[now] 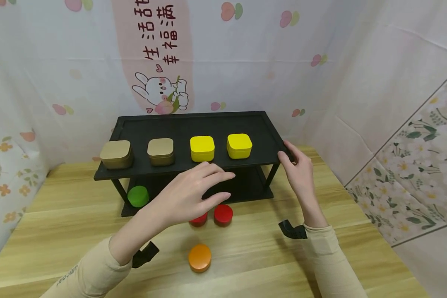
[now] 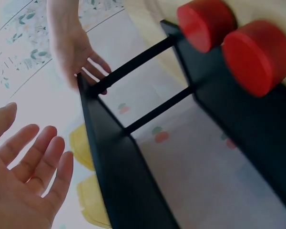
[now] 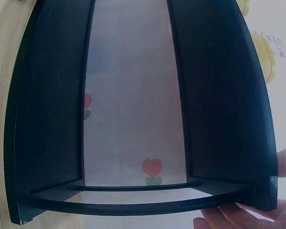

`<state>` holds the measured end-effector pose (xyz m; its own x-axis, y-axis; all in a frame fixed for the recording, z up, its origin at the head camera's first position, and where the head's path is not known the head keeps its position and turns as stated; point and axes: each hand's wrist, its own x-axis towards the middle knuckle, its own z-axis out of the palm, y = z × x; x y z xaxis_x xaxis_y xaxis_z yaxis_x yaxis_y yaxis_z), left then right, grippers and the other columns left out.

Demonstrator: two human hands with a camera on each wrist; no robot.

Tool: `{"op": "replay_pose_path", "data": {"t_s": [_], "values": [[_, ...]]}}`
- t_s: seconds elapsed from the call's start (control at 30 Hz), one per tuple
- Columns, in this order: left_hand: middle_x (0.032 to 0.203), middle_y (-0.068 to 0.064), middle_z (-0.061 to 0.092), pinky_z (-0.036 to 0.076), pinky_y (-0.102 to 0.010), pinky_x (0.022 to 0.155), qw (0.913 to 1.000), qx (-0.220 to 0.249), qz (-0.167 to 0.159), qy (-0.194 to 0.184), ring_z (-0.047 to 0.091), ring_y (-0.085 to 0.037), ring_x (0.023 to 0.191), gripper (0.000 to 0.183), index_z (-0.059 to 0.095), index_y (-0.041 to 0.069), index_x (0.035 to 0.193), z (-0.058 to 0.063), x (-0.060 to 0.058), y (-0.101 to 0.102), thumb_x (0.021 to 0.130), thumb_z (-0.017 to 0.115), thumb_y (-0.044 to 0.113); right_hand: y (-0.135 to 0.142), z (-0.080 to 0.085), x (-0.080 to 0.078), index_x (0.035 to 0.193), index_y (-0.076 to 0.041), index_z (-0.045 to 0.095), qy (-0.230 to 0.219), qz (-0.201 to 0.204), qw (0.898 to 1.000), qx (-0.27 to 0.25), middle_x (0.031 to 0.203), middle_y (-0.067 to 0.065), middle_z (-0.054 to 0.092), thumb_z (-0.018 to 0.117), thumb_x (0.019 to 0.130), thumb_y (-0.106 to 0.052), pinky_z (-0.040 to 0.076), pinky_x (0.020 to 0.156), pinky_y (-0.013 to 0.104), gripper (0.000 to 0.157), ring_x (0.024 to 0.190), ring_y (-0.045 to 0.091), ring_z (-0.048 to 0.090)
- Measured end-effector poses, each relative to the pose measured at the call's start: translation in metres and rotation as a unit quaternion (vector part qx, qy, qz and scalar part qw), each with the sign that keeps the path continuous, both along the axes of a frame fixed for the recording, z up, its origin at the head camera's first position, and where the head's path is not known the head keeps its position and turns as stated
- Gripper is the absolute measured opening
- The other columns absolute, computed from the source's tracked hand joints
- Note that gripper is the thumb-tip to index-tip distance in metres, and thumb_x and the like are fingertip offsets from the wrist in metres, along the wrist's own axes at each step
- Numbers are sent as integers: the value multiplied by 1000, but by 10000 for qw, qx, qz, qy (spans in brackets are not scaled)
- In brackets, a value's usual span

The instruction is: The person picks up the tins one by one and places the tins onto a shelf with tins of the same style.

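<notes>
Four lidded boxes [image 1: 202, 149] top the black shelf [image 1: 193, 122]; inside, one green cylinder [image 1: 138, 196]; in front, two red cylinders [image 1: 223, 214], one orange cylinder [image 1: 200, 257]; left hand [image 1: 191, 191] spread, right hand [image 1: 301, 174] pinching shelf

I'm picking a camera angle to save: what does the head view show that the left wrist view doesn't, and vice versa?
Only the head view: two brown boxes, a green cylinder, an orange cylinder and the printed rabbit.
Only the left wrist view: the palm side of the left hand, and patterned cloth seen between the shelves of the black rack.
Both: the rack, two yellow boxes, two red cylinders and both hands, the right hand gripping the rack.
</notes>
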<state>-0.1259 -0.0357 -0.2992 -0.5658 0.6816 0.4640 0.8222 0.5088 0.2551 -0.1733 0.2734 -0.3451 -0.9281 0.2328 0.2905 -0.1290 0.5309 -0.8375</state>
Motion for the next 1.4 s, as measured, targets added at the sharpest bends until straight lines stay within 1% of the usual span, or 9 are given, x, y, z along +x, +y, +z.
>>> {"op": "replay_pose_path", "data": {"t_s": [0.23, 0.37, 0.5, 0.83, 0.93, 1.07, 1.13, 1.23, 1.4], "values": [[111, 15, 61, 51, -20, 82, 9979, -331, 146, -528, 53, -1, 101, 36, 61, 28, 123, -30, 10, -13, 90, 59, 42, -1, 0, 1, 138, -25, 49, -13, -77, 9999, 84, 139, 2, 53, 52, 92, -46, 43, 78, 16, 50, 115, 17, 56], [109, 16, 61, 50, -18, 79, 9959, -578, 140, -680, 53, 0, 98, 35, 63, 28, 120, -46, 14, -18, 89, 60, 43, -2, 1, 1, 138, -25, 49, -13, -69, 9999, 97, 138, 3, 53, 52, 93, -46, 43, 76, 15, 50, 114, 17, 56], [108, 17, 61, 50, -18, 75, 9948, -613, 222, -778, 52, 0, 95, 32, 64, 29, 117, -57, 16, -24, 89, 61, 43, -2, 0, 0, 138, -25, 49, 12, -38, 10000, 61, 139, 2, 52, 52, 93, -45, 43, 77, 13, 49, 115, 17, 56], [109, 19, 60, 50, -20, 76, 9897, -854, 256, -1117, 51, 0, 95, 36, 62, 32, 120, -71, 22, -32, 87, 61, 48, -2, 0, 0, 138, -30, 47, 21, 3, 10000, -16, 142, 0, 50, 52, 93, -44, 43, 82, 13, 47, 122, 16, 53], [109, 18, 60, 51, -24, 84, 9880, -950, 179, -1208, 52, -2, 97, 38, 61, 32, 121, -76, 25, -33, 87, 60, 49, -3, 0, -1, 137, -30, 48, 39, -13, 10000, -26, 141, 0, 50, 52, 93, -44, 43, 80, 13, 46, 121, 16, 54], [115, 15, 61, 47, -34, 100, 9844, -1054, 95, -1407, 55, -8, 108, 41, 60, 32, 123, -81, 29, -36, 87, 60, 49, -3, 1, -1, 137, -31, 49, 10, -57, 10000, 16, 141, -2, 50, 51, 93, -45, 43, 82, 14, 46, 123, 15, 53], [119, 13, 60, 46, -38, 101, 9813, -1099, 91, -1575, 55, -12, 114, 42, 59, 31, 125, -83, 31, -37, 87, 60, 49, -3, 1, -1, 136, -32, 48, -12, -60, 10000, 6, 142, -2, 50, 51, 93, -45, 43, 82, 15, 46, 123, 15, 53], [122, 13, 58, 47, -41, 100, 9765, -1196, 109, -1792, 54, -14, 118, 44, 58, 32, 126, -87, 34, -39, 86, 59, 51, -3, 0, -1, 137, -31, 48, -6, -45, 10000, -5, 142, -2, 49, 51, 93, -44, 43, 82, 15, 46, 123, 15, 53], [123, 12, 57, 49, -46, 92, 9695, -1314, 94, -2069, 54, -13, 115, 48, 57, 33, 127, -92, 37, -40, 85, 59, 55, -2, -2, -2, 137, -29, 48, 55, -37, 10000, 1, 142, 0, 50, 52, 94, -41, 42, 82, 12, 45, 124, 16, 52]]}}
